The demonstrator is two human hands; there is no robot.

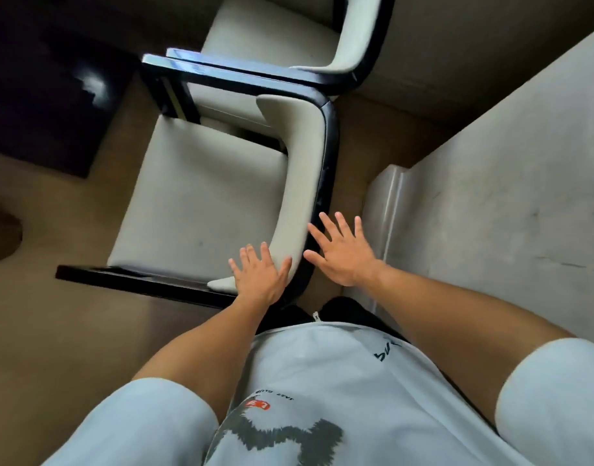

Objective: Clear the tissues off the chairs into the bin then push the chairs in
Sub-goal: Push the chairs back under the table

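Observation:
A cream-cushioned chair (208, 196) with a glossy black frame stands right in front of me, its curved backrest toward me. My left hand (260, 274) lies flat with straight fingers on the near corner of the backrest. My right hand (342, 252) is spread open at the outer black edge of the backrest; whether it touches is unclear. A second chair of the same kind (279, 31) stands just beyond, armrest against armrest. No tissue shows on either seat, and no bin is in view.
A dark glossy table (50, 95) fills the upper left, ahead of the chairs. A pale wall with a baseboard (490, 196) runs close along my right. Brown floor (53, 331) lies to the left and between chair and wall.

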